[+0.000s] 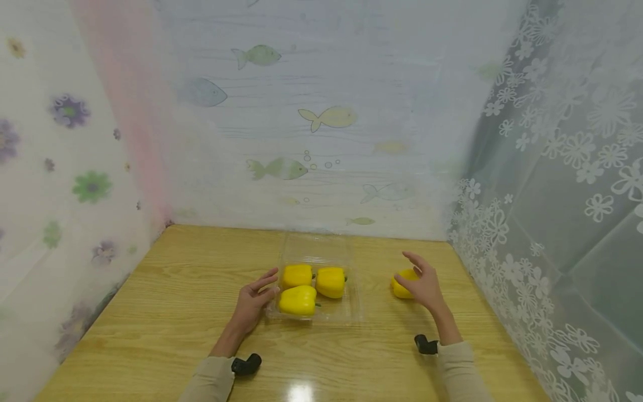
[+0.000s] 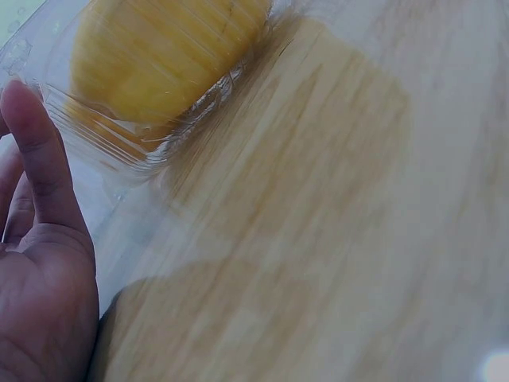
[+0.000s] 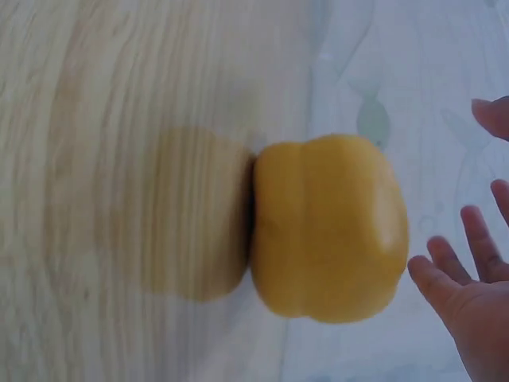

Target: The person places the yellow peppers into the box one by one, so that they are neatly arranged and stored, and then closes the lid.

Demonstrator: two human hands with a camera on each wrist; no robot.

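- While three peppers (image 1: 297, 301) sit in the box (image 1: 339, 314) (clear, yellow contents showing), a fourth pepper (image 3: 326, 231) lies on the table (image 1: 201, 268), right of it.
- Left hand (image 1: 249, 307): at the box's left edge, fingers loosely apart.
- Right hand (image 1: 424, 285): near the fourth pepper, fingers spread.

A fish-print sheet (image 1: 412, 56) hangs behind the wooden desk (image 1: 201, 268). Flowered sheets (image 1: 567, 184) flank it. Glare (image 1: 300, 391) spots its near side.

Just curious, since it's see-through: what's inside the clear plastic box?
Three yellow peppers lie inside the clear plastic box; whatever is directly beneath them is covered.
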